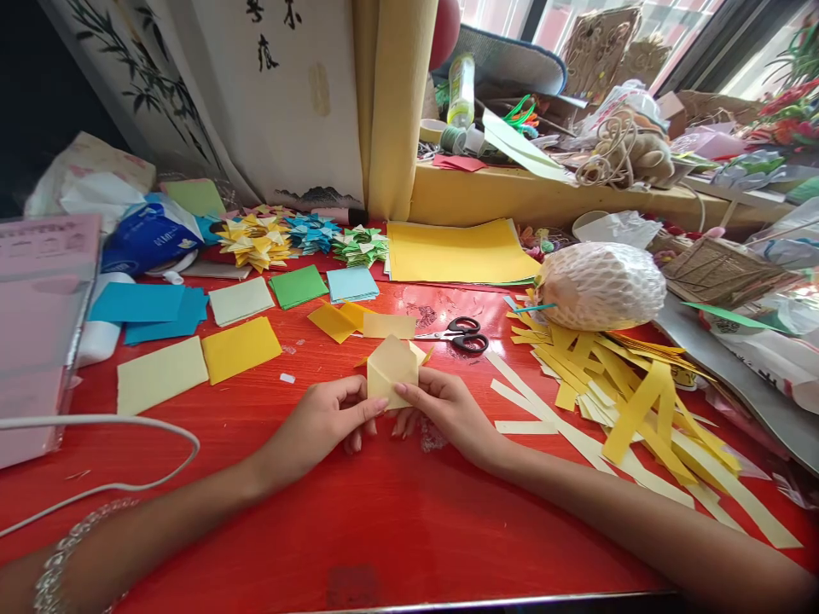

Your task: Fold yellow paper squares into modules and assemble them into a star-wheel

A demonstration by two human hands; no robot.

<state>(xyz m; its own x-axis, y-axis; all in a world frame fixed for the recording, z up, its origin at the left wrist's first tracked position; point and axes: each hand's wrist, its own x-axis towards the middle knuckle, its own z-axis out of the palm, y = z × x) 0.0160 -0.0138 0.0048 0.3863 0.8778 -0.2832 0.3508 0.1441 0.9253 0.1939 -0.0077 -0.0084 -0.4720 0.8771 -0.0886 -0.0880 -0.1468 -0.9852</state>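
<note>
Between both hands is a small pale yellow piece of folded paper (pixel 392 372), with a pointed top and creases across its face. My left hand (pixel 336 411) grips its left side, thumb on the front. On the right side, my right hand (pixel 448 408) pinches it the same way. Fingers of both hands curl behind the paper and are partly hidden. Just beyond it lie a pale yellow slip (pixel 389 326) and orange-yellow slips (pixel 333 322). Black-handled scissors (pixel 470 334) rest to the right of these, blades pointing left.
Stacks of blue (pixel 137 303), green (pixel 298 286) and yellow paper (pixel 241 350) lie on the left. Folded paper stars (pixel 254 241) and large yellow sheets (pixel 457 251) sit behind. Cut paper strips (pixel 614 401) and a net-wrapped round object (pixel 600 286) occupy the right. A white cable (pixel 185 437) crosses the left.
</note>
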